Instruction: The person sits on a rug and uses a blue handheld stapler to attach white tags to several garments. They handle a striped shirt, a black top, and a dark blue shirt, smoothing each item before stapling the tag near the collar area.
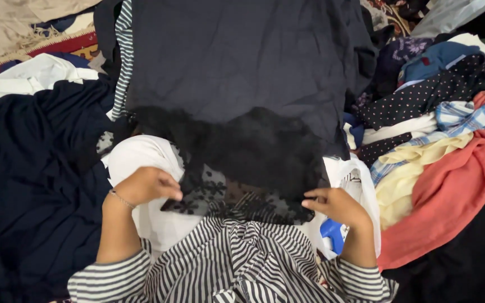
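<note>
A large dark garment lies spread out in front of me, with a black lace hem along its near edge. My left hand pinches the lace at its left corner. My right hand grips the lace at its right corner. Both hands hold the hem just above my striped sleeves and lap. A thin bracelet sits on my left wrist. Under the lace lies a white cloth.
A dark navy cloth lies at the left. At the right is a heap of clothes: a coral garment, a pale yellow one, a blue plaid one and a dotted dark one. A patterned rug shows at top left.
</note>
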